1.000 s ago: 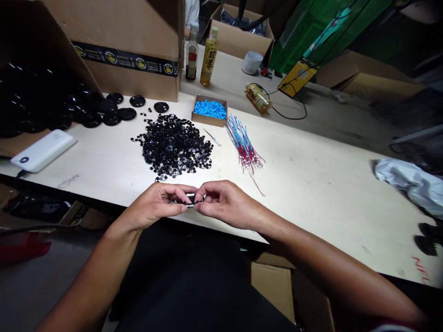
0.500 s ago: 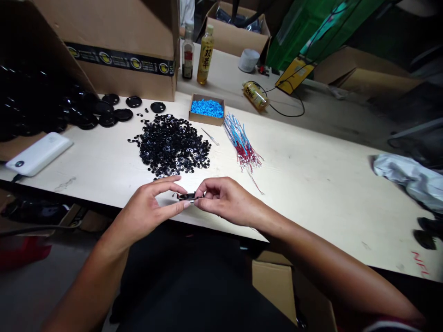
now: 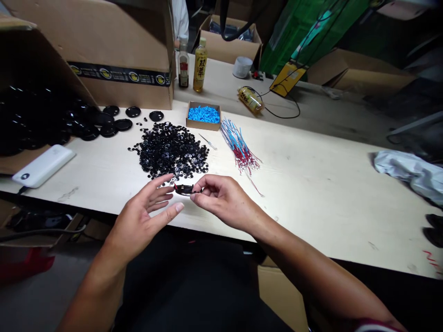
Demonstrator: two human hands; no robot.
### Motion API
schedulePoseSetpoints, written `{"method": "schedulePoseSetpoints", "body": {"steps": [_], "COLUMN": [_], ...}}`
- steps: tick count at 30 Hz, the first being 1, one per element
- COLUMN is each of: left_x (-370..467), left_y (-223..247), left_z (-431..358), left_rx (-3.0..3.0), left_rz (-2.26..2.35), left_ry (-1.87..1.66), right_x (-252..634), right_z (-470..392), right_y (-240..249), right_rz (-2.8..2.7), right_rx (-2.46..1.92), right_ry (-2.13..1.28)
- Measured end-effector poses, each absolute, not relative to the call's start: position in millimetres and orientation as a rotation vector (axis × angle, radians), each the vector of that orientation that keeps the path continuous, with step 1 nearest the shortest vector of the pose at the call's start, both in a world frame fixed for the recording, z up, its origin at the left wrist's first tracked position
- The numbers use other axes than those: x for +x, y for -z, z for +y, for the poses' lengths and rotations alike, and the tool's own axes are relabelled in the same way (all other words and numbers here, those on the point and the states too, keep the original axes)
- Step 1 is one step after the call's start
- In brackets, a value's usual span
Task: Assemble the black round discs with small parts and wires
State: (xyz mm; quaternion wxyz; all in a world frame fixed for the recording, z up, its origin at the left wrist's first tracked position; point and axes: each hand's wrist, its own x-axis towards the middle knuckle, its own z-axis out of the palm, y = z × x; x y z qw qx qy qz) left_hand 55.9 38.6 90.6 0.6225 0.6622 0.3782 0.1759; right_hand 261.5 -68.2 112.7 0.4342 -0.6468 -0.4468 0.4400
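Two hands over the tabletop [image 3: 321, 184] here. The right hand [image 3: 221, 198] has its grip pinched, thumb and fingertips closed on one end of a small black part [image 3: 184, 189] with a bit of red at its other end. That part is up near the front edge, just in front of the pile of little black pieces [image 3: 169, 152]. The left hand [image 3: 145, 214] is wide open, thumb well away from the fingers, holding nothing, right beside the part; can't tell if a fingertip touches it.

Containers: the small cardboard box [image 3: 203, 125] is loaded with blue bits [image 3: 204, 113], and a bunch of wires [image 3: 238, 145] lies next to it. The brown box [image 3: 17, 163] on the left has shiny black discs [image 3: 123, 124] spilling out. Way back, another carton [image 3: 226, 47] holds dark stuff, too murky to make out. The upright yellow bottle [image 3: 200, 67] has yellow drink in it, and the glass bottle [image 3: 183, 69] has something dark low down.
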Motion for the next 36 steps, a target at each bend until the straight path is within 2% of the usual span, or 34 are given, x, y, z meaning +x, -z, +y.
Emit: {"method": "schedulePoseSetpoints", "body": {"steps": [14,27,36], "left_x": [79.4,82.7,85.1], "left_y": [-78.7,-80.2,-80.3], "left_z": [33.1,38.5,41.2], "left_rx": [1.292,1.093,1.122], "left_rz": [0.649,0.688,0.719], "left_ry": [-0.424,-0.434,-0.425], "right_x": [257.2,268.9,270.1], "right_z": [-76.2,-89.1,-88.8], "right_y": [-107.6,-118.5,-115.0], "right_rz": [-1.021,-1.115,-1.013], "right_rx": [-1.525,-1.695,-1.594], "right_ry": [-1.155,-0.982,-1.068]}}
